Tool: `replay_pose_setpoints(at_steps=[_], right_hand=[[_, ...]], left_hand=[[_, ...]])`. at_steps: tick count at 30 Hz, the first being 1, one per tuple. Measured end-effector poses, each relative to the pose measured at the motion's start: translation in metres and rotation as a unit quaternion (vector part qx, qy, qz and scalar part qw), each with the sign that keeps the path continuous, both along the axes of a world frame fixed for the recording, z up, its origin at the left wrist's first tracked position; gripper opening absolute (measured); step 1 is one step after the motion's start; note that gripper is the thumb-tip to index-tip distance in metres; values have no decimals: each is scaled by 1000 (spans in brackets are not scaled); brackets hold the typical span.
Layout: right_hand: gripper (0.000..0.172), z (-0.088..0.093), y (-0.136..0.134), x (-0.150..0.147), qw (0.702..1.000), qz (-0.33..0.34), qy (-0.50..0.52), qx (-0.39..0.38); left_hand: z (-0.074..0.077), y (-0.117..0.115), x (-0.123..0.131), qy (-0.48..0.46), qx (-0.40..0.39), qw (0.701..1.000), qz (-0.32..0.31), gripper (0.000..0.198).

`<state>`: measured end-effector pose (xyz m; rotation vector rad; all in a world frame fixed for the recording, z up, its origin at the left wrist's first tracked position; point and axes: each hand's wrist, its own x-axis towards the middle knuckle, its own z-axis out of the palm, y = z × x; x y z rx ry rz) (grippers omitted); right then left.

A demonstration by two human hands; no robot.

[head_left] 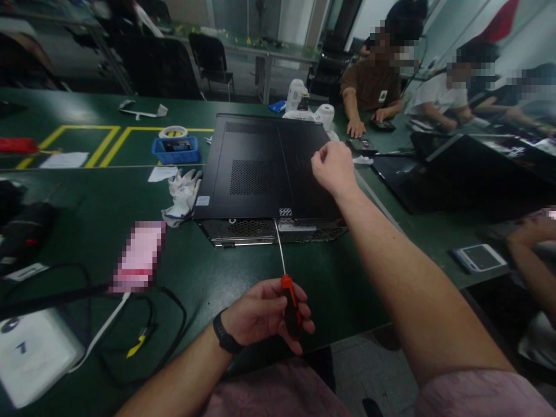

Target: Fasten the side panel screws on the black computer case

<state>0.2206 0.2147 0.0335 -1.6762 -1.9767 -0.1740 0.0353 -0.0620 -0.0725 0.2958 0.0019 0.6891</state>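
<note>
A black computer case (256, 142) lies flat on the green table, its rear edge facing me. My left hand (263, 313), below the case, is closed around the red and black handle of a screwdriver (292, 304). The screwdriver's thin metal shaft points away from me, and its tip meets the case's rear edge near a small checkered label (285, 212). Over the right part of the case's top panel is my right hand (335, 167), fingers curled together in a pinch. Whatever those fingertips may hold is hidden or too small to make out.
Left of the case are white work gloves (181, 194) and a blue bin (175, 152) with a tape roll (172, 132). Cables and a white box (39, 353) lie nearer left. A large black panel (473, 179) and co-workers (371, 87) are to the right.
</note>
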Motion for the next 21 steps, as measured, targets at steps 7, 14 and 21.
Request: replay_pose_setpoints(at_steps=[7,14,21], right_hand=[[15,-2,-1,0,1000,1,4,15],[14,-2,0,-1,1000,-4,-3,23],[15,-7,7,1,999,-8,-8,32]], left_hand=[[-5,-3,0,19,23,999,22,23],[-7,-4,4,7,43,998,45,22],[-1,-2,1,37,11,998,41,23]])
